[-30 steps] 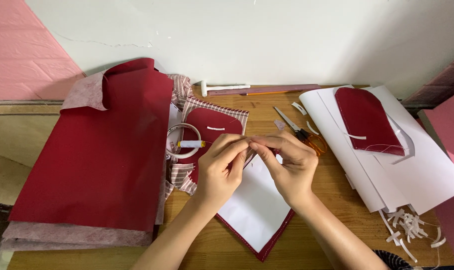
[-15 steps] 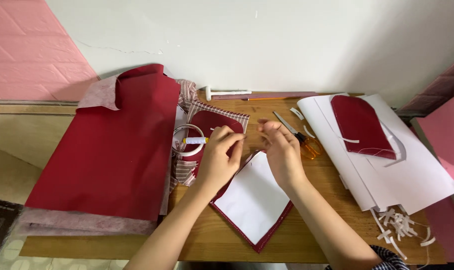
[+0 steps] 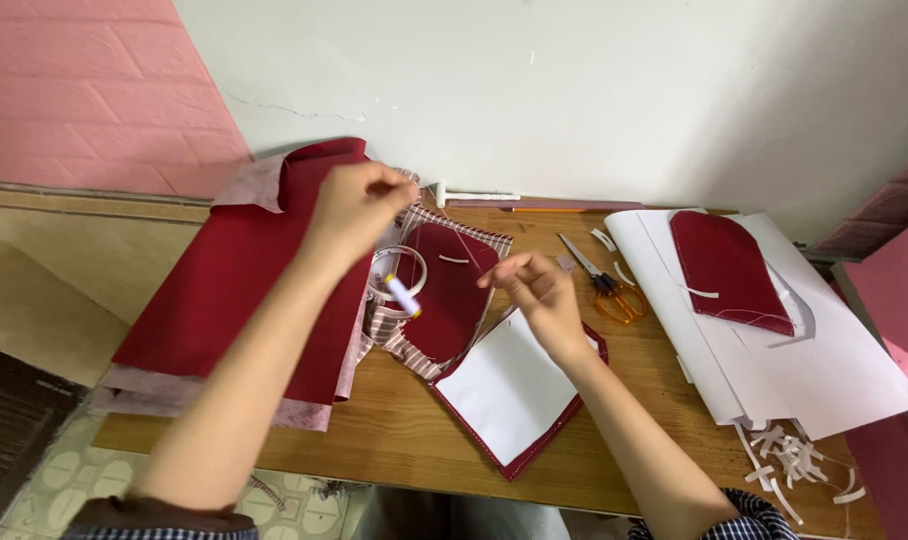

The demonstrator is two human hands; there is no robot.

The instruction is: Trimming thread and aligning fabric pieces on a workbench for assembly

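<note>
My left hand (image 3: 359, 205) is raised over the back left of the table with its fingertips pinched; whatever it pinches is too small to tell. My right hand (image 3: 536, 292) hovers lower, fingers pinched too, just above the top corner of a dark red fabric piece covered by a white paper pattern (image 3: 509, 390). Between the hands lies a curved dark red piece (image 3: 449, 290) on striped cloth (image 3: 394, 325). A clear tape roll (image 3: 399, 272) sits there with a small white marker (image 3: 404, 296) across it.
A folded stack of dark red fabric (image 3: 239, 285) covers the table's left end. Orange-handled scissors (image 3: 602, 282) lie right of my right hand. White paper sheets (image 3: 824, 370) with another red piece (image 3: 726, 262) fill the right side, with paper scraps (image 3: 786, 462) near the front edge.
The hands were pinched together at the fabric's top corner. Now my left hand has lifted up and away to the left, and my right hand stays near the corner.
</note>
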